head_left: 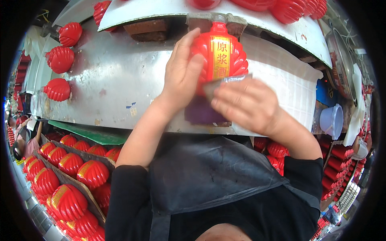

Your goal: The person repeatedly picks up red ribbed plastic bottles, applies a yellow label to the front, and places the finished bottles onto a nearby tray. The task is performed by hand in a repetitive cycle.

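A glossy red ribbed bottle (239, 55) lies on the worktable, its clear-tipped neck toward the far side. A yellow-and-red label (222, 52) runs down its front. My left hand (183, 66) holds the bottle's left side, fingers stretched along it and thumb on the front. In my right hand (250, 104) is a flat scraper (210, 87), greyish with a shiny clear part along its top edge. It touches or hovers over the label's lower end; blur hides which. Under the bottle's near end is a dark purple pad (205, 110).
Unlabelled red bottles (60, 59) lie at the table's left. A raised white board (161, 9) on bricks (146, 29) bears more at the back. A white sheet (281, 76) covers the right side. Labelled bottles (92, 173) fill crates lower left. A pale bucket (331, 120) stands right.
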Action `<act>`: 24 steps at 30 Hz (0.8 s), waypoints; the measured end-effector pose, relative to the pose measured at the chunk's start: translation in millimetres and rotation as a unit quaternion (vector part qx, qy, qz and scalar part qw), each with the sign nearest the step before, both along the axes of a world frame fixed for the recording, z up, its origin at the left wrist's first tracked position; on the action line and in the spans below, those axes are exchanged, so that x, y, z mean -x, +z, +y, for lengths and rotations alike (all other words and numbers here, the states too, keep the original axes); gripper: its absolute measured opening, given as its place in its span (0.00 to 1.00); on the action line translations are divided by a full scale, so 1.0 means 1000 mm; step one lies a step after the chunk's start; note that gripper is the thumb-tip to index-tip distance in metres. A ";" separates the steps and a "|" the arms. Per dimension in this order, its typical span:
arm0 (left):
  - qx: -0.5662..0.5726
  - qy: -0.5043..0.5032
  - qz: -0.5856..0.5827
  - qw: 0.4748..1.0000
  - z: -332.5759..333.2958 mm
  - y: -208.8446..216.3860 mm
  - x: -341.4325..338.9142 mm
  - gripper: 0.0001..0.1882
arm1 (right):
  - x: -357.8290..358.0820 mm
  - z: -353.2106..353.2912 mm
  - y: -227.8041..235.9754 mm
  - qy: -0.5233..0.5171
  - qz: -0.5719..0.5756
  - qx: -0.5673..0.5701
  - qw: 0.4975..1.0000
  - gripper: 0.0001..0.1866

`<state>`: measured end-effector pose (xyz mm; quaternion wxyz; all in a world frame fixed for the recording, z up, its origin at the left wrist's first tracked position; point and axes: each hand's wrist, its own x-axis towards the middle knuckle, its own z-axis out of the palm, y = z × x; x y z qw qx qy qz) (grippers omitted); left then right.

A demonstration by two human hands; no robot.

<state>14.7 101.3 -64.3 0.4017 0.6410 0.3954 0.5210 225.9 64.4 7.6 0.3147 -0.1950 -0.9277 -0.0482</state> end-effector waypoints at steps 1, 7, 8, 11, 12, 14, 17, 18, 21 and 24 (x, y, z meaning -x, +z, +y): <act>-0.024 0.010 0.023 0.999 -0.001 -0.001 -0.001 0.32 | 0.001 -0.008 -0.004 0.007 -0.002 0.011 1.000 0.13; -0.082 0.041 0.124 0.988 -0.004 -0.003 -0.001 0.34 | -0.012 -0.009 -0.009 -0.159 0.130 0.012 0.979 0.14; -0.082 0.038 0.123 0.988 -0.004 -0.003 -0.001 0.34 | -0.013 -0.011 -0.011 -0.126 0.093 0.009 0.988 0.14; -0.085 0.039 0.124 0.988 -0.006 -0.003 -0.001 0.36 | -0.010 -0.026 -0.020 -0.041 0.038 0.011 0.998 0.15; -0.087 0.039 0.121 0.988 -0.007 -0.003 -0.002 0.36 | -0.010 -0.030 -0.023 -0.050 0.064 0.046 0.996 0.14; -0.140 0.070 0.170 0.973 -0.012 -0.003 -0.005 0.38 | -0.011 -0.033 -0.027 -0.045 0.097 0.090 0.990 0.12; -0.161 0.069 0.196 0.965 -0.016 -0.003 -0.005 0.40 | -0.016 -0.027 -0.026 -0.141 0.198 0.088 0.966 0.17; -0.162 0.063 0.196 0.965 -0.016 -0.003 -0.004 0.41 | -0.018 -0.023 -0.023 -0.174 0.203 0.080 0.960 0.17; -0.154 0.061 0.207 0.964 -0.016 -0.002 -0.003 0.41 | -0.018 -0.016 -0.013 -0.096 0.140 0.091 0.981 0.20; -0.124 0.041 0.165 0.978 -0.016 0.000 -0.002 0.42 | -0.015 -0.006 -0.003 -0.165 0.231 0.213 0.935 0.16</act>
